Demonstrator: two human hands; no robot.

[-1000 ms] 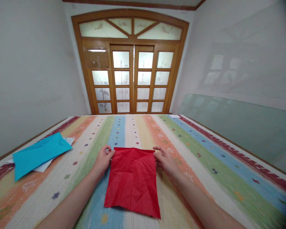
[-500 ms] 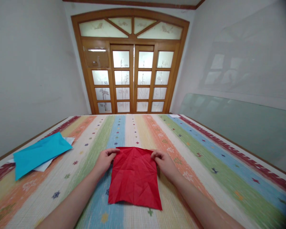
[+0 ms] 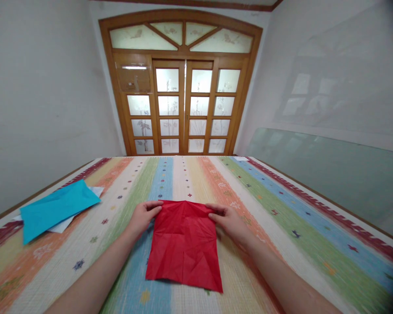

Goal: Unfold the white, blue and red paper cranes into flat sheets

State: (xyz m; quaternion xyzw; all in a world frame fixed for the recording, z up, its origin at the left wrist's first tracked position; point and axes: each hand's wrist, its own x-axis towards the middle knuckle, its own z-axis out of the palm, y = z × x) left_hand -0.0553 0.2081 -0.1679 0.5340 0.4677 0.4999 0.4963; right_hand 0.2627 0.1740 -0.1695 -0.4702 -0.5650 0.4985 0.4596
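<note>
A square sheet of red paper (image 3: 185, 248), marked with creases, is spread between my hands over the striped cloth. My left hand (image 3: 144, 218) pinches its far left corner between thumb and fingers. At the far right corner, my right hand (image 3: 228, 221) grips the paper the same way. The sheet's far edge looks slightly raised, with folds fanning out from its middle. Its near edge hangs or lies toward me, free of both hands.
On the left lies a sheet of blue paper (image 3: 60, 207) over some white paper (image 3: 63, 226). A striped, patterned cloth (image 3: 118, 235) covers the table. A small white piece (image 3: 241, 159) lies at the far edge. Beyond stand wooden glazed doors (image 3: 185, 107).
Both hands keep hold of the red paper. Its near edge has dropped slightly toward me, and my right fingers have shifted a little along the far right corner.
</note>
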